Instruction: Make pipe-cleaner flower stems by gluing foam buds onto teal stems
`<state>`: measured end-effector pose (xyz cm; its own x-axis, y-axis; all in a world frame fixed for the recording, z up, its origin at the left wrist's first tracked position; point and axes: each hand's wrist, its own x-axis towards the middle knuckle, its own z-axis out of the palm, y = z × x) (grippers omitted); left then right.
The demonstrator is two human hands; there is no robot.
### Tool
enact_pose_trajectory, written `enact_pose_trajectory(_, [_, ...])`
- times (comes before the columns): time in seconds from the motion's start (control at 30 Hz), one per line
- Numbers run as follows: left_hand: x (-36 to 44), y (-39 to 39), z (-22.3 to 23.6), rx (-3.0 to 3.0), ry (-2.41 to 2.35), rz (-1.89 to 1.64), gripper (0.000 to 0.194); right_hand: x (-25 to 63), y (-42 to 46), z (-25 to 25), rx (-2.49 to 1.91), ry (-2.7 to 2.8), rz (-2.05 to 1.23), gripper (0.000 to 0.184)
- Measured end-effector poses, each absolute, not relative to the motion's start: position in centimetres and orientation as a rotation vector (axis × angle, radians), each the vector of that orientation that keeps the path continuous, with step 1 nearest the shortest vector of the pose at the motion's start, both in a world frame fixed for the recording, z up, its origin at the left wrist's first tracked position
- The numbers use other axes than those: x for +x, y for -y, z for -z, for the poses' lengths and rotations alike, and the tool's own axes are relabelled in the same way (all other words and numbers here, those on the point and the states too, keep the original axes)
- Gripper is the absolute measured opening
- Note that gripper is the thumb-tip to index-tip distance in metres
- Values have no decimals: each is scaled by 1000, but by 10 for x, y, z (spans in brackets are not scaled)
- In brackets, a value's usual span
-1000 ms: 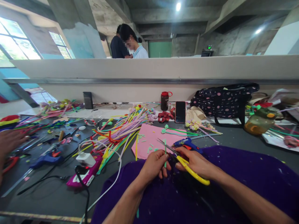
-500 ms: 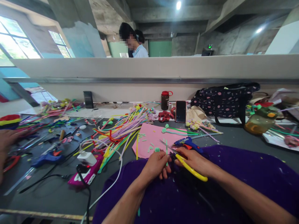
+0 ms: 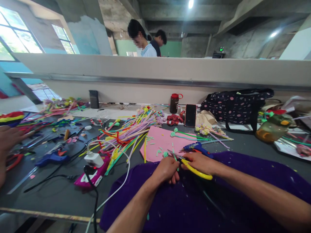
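My left hand (image 3: 166, 170) is closed, pinching a light green pipe cleaner (image 3: 174, 154) that sticks up from its fingers. Yellow-handled scissors (image 3: 198, 171) are in my right hand (image 3: 201, 162), their blades pointing left and crossing the pipe cleaner just above my left fingertips. Whether the blades have closed on it is too small to tell. Behind my hands lies a pink sheet (image 3: 156, 136) scattered with short green pieces (image 3: 159, 151). Two green pipe cleaner stems with curled heads (image 3: 174, 132) rest across its right side.
A blue glue gun (image 3: 196, 148) lies beyond my right hand. Left of the pink sheet are a bundle of pipe cleaners (image 3: 136, 129) and a magenta power strip (image 3: 102, 173) with cables. Another person's hand (image 3: 8, 139) is at the far left. A phone (image 3: 190, 115) stands behind.
The scissor blades have come across the pipe cleaner, which now leans left. The view has shifted slightly. At the far left, the other person's hand has moved a little.
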<state>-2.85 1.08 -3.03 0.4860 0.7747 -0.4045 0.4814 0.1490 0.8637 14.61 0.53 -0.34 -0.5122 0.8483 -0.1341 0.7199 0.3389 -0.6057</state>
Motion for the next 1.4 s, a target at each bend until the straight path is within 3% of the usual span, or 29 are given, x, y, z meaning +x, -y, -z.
enact_pose_trajectory(0.17, [-30,-11,30,1498,-1136,-298,21,149,-8,4,-1427,2403,-884,28])
enact_pose_trajectory(0.33, [-32,-9,30,1391,-1128,-415,21,164,-3,-3,-1549,2245,-822,38])
enact_pose_trajectory(0.63, [-35,-8,15,1207,-945,-749,37,177,24,-12,-1511,2123,-800,50])
enact_pose_trajectory(0.83, [-34,-6,15,1266,-899,-739,37,173,30,-7,-1558,2208,-773,57])
enact_pose_trajectory(1.4, [-33,-2,19,1370,-918,-631,30,164,34,-6,-1386,2183,-955,43])
